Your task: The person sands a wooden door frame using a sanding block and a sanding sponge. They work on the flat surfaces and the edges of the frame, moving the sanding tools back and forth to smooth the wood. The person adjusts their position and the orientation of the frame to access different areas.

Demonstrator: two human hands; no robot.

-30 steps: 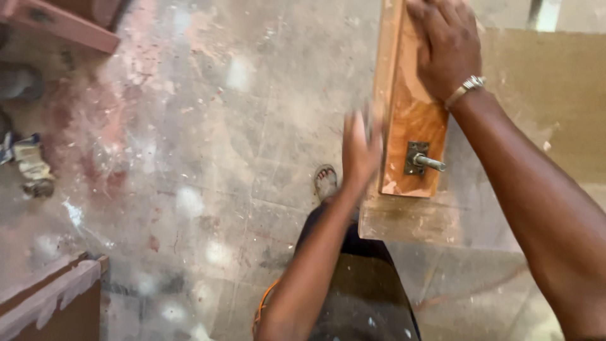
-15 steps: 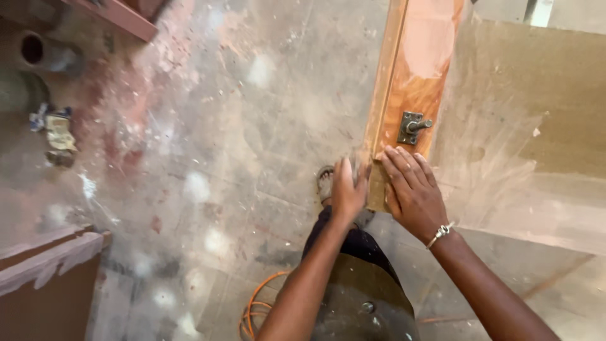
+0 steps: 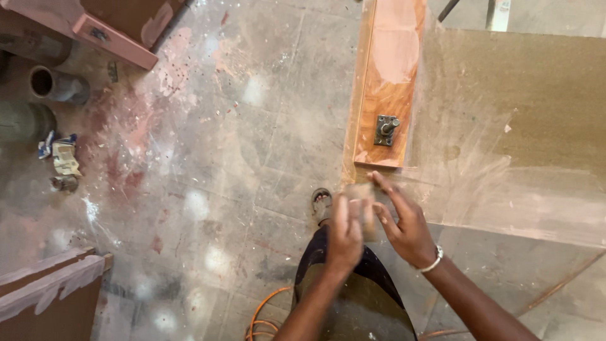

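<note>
While both hands meet just below the near end of the wooden plank (image 3: 386,82), the left hand (image 3: 344,235) and right hand (image 3: 404,224) share a small, dusty pad (image 3: 361,201), probably sandpaper, though blur hides its make. It sits between the 2 hands at chest height, clear of the wood, as if being refolded or turned for a fresh face. Left fingers curl round its near edge; right fingers (image 3: 386,188) are partly spread, with the thumb side pinching the pad. A metal bolt fitting (image 3: 386,129) sticks up from the plank, which lies along the edge of a dust-streaked brown bench (image 3: 524,113). Below is a stained concrete floor (image 3: 208,145), with an orange cable (image 3: 265,319), a grey pipe (image 3: 53,83) and pink-primed boards (image 3: 44,287).
</note>
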